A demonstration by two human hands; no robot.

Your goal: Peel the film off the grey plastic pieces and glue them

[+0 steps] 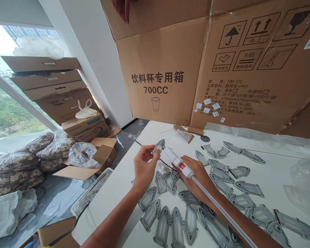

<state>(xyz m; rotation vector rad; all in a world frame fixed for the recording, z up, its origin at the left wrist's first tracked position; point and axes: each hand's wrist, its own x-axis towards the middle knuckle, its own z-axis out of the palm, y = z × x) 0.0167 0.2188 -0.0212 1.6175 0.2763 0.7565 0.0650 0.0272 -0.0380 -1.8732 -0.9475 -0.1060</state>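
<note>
My left hand [146,163] pinches a small grey boat-shaped part [158,147] between thumb and fingers, above the white table. My right hand [193,172] is wrapped round a white glue gun [174,158] with a red patch, its nozzle at the grey part's right side. A long translucent stick runs back from the gun over my right forearm. Many like grey parts [162,225] lie on the table below and to the right of my hands, some overlapping. Whether the nozzle touches the part is too small to tell.
A large cardboard box [162,51] stands behind the white table [105,203]. A white basket [77,206] sits at the table's left edge, with a black cable beside it. Open cartons [107,155] and stuffed bags [12,168] are on the floor at left; plastic wrap [305,182] lies right.
</note>
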